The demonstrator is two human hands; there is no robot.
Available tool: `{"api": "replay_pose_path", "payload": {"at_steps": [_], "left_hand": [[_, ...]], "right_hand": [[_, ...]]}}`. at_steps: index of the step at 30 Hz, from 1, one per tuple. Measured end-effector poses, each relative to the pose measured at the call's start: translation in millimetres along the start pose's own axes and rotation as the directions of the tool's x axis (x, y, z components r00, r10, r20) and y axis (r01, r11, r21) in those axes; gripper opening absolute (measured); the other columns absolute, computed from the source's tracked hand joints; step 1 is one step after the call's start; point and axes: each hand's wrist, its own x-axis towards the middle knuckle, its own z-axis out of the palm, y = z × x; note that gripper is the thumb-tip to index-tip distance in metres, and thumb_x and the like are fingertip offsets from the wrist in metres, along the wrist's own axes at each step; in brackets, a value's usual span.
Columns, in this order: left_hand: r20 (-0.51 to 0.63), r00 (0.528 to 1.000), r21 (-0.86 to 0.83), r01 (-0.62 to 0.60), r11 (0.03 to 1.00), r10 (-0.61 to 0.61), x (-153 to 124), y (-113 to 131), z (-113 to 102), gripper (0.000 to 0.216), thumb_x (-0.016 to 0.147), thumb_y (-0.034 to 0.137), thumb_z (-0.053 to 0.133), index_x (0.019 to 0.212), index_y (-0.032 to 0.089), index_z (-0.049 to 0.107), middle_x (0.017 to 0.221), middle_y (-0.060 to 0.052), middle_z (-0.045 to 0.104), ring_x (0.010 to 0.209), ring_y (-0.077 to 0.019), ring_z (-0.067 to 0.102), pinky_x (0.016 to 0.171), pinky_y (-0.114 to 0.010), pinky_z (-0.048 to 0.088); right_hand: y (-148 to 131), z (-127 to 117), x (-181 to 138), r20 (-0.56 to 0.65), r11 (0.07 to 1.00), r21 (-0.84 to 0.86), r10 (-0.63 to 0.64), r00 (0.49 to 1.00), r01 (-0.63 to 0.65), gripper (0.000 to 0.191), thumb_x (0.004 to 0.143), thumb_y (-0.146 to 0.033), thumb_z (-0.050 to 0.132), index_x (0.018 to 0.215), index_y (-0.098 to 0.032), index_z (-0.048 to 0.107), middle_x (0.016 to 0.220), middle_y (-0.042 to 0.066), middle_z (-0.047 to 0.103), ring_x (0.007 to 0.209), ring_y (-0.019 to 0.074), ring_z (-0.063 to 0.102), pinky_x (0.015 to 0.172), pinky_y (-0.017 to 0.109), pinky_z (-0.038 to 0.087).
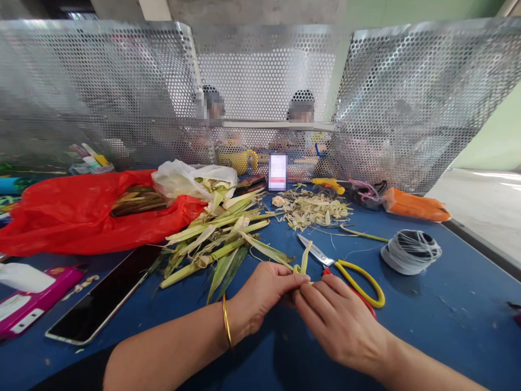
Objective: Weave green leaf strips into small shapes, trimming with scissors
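Note:
My left hand (264,296), with a gold bangle at its wrist, pinches a pale green strip of corn husk (304,259). Against it, my right hand (340,315) has its fingers closed on the same strip. The husk is bent into a small loop, one end sticking up; its lower part is hidden by my fingers. Just beyond my right hand lie scissors (350,274) with one yellow and one red handle, partly covered by it. To the left of my hands is a heap of corn husks (220,233).
A red plastic bag (81,212) and a black phone (108,293) lie left. Husk scraps (317,209) are piled behind the scissors. At right are a thread spool (411,252) and an orange packet (417,205). Perforated metal panels (264,70) close the back, with two people beyond.

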Motion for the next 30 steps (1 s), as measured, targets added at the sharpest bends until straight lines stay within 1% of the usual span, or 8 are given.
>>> {"api": "replay_pose_path", "payload": {"at_steps": [4,9,13,17,22,25,27,30], "left_hand": [[0.037,0.999,0.028,-0.003,1.000,0.002,-1.0,2.3,-0.3,0.035,0.060,0.042,0.079,0.061,0.011,0.064,0.055,0.002,0.054,0.055,-0.0081,0.048,0.059,-0.022,0.039],[0.113,0.993,-0.011,-0.028,1.000,0.029,-2.6,2.3,2.3,0.032,0.063,0.041,0.077,0.067,0.011,0.068,0.065,-0.001,0.062,0.059,-0.0088,0.051,0.062,-0.021,0.040],[0.097,0.992,-0.034,-0.083,0.996,0.086,-2.6,0.2,3.5,0.031,0.064,0.040,0.077,0.072,0.010,0.070,0.072,-0.004,0.066,0.065,-0.0105,0.054,0.064,-0.021,0.041],[0.045,0.994,-0.055,-0.101,0.993,0.104,-4.1,-1.1,5.0,0.030,0.067,0.040,0.075,0.069,0.011,0.068,0.067,-0.003,0.063,0.062,-0.0106,0.053,0.061,-0.021,0.041],[-0.001,0.992,-0.028,-0.130,0.991,0.130,-4.0,-4.9,6.8,0.023,0.066,0.032,0.075,0.066,0.011,0.067,0.065,0.000,0.061,0.060,-0.0085,0.050,0.061,-0.021,0.039],[-0.021,0.990,-0.022,-0.141,0.990,0.141,-1.7,-3.1,3.8,0.023,0.068,0.032,0.073,0.067,0.010,0.067,0.065,-0.002,0.063,0.061,-0.0096,0.054,0.062,-0.021,0.042],[-0.043,0.988,-0.043,-0.150,0.988,0.148,-0.1,0.4,0.4,0.024,0.069,0.034,0.073,0.071,0.011,0.067,0.065,-0.003,0.065,0.064,-0.0123,0.059,0.066,-0.024,0.045],[-0.087,0.986,-0.036,-0.144,0.989,0.141,1.8,5.6,-3.9,0.026,0.069,0.035,0.073,0.081,0.012,0.067,0.067,-0.004,0.068,0.067,-0.0148,0.063,0.069,-0.027,0.048]], "right_hand": [[0.9,-2.0,0.9,-0.039,1.000,0.021,-0.002,0.999,0.003,0.032,0.092,-0.007,0.031,0.100,-0.007,0.061,0.080,0.012,0.066,0.070,0.0215,0.058,0.071,0.038,0.040],[2.5,-1.5,0.6,-0.021,0.985,0.154,0.076,0.997,-0.072,0.025,0.093,-0.010,0.032,0.101,-0.010,0.057,0.073,0.007,0.063,0.066,0.0185,0.056,0.069,0.034,0.042],[-1.7,-1.6,1.1,-0.027,0.950,0.284,0.143,0.989,-0.129,0.019,0.090,-0.006,0.037,0.094,-0.013,0.054,0.074,0.005,0.061,0.067,0.0173,0.054,0.070,0.032,0.042],[-9.2,-4.4,1.9,-0.036,0.918,0.385,0.118,0.992,-0.095,0.021,0.089,-0.006,0.034,0.086,-0.017,0.052,0.067,0.004,0.056,0.065,0.0180,0.052,0.071,0.033,0.044],[-15.1,-5.7,2.4,-0.026,0.884,0.465,0.058,0.998,-0.039,0.022,0.087,-0.004,0.035,0.087,-0.017,0.053,0.066,0.004,0.055,0.063,0.0182,0.051,0.074,0.034,0.045],[-9.9,-9.1,3.7,-0.032,0.877,0.478,0.074,0.997,-0.050,0.019,0.087,-0.004,0.039,0.089,-0.016,0.054,0.067,0.003,0.057,0.064,0.0169,0.051,0.076,0.033,0.045],[-1.7,-11.2,3.6,-0.048,0.894,0.419,0.194,0.980,-0.157,0.013,0.090,-0.011,0.046,0.097,-0.015,0.056,0.077,0.005,0.062,0.072,0.0179,0.055,0.077,0.034,0.043],[11.8,-9.2,0.7,-0.009,0.865,0.250,0.451,0.892,-0.435,0.017,0.092,-0.028,0.051,0.103,-0.016,0.058,0.092,0.010,0.064,0.083,0.0217,0.058,0.074,0.035,0.042]]}}
